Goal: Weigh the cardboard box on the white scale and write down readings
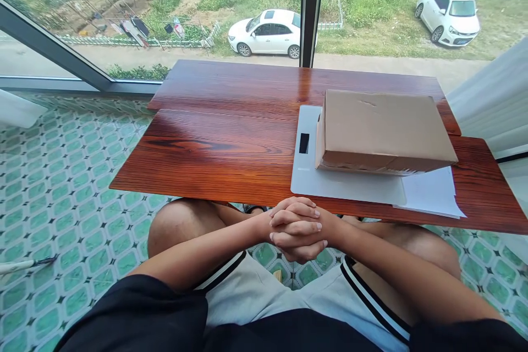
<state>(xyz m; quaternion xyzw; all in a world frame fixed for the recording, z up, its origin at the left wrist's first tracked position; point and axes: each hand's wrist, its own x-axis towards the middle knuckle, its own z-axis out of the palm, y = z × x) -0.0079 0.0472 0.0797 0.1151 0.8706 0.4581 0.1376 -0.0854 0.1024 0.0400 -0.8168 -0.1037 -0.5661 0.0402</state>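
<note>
In front of my lap, just past the near table edge, my left hand (284, 219) and my right hand (319, 234) are clasped together. Their fingers are interlaced and closed, with no object showing between them; the palms are hidden. Nearest to them on the table (214, 148) is a thin pale-grey flat panel (350, 185) with a small dark rectangle at its left side. A closed brown cardboard box (383, 126) rests on this panel. White paper sheets (437, 192) stick out from under the panel's right side, near the table edge.
The reddish-brown table is made of wide boards with staggered ends. Beyond it stands a window with a dark frame post (310, 11); two white cars are outside. A white curtain (490, 93) hangs at right. A brush (28, 265) lies on the green tiled floor (82, 176).
</note>
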